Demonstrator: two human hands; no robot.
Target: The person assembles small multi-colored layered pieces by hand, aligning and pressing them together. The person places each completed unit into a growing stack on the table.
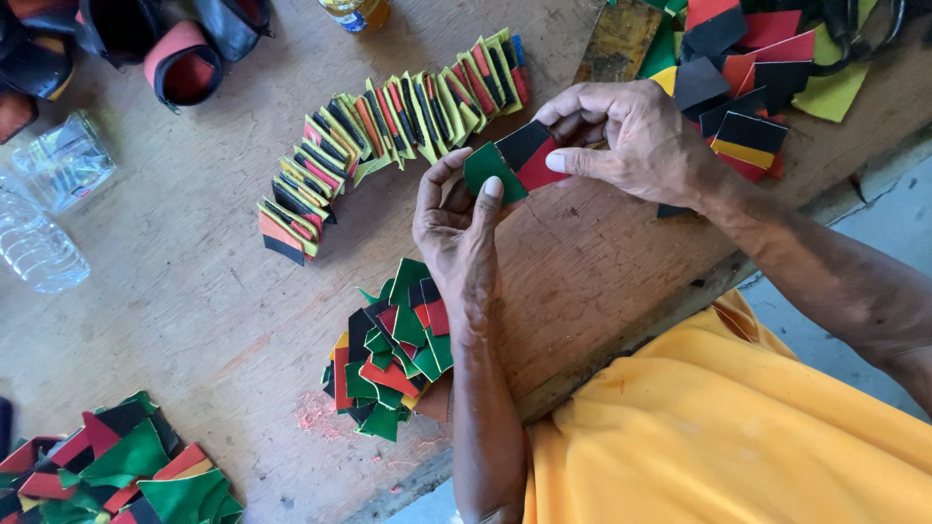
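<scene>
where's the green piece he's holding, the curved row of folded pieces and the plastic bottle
green piece [488, 167], head view, middle of its green face
curved row of folded pieces [388, 126], head view, mid-arc
plastic bottle [34, 247], head view, clear body

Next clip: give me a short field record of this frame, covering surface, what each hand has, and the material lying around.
surface: worn wooden table
left hand: pinches the green end of a small flat green, black and red fabric piece
right hand: grips the same piece at its black and red end
row: curved line of folded multicoloured fabric strips, beyond the hands
pile: loose green, red and black fabric cut-offs, under the left wrist
other: clear plastic bottles at the left edge
</scene>
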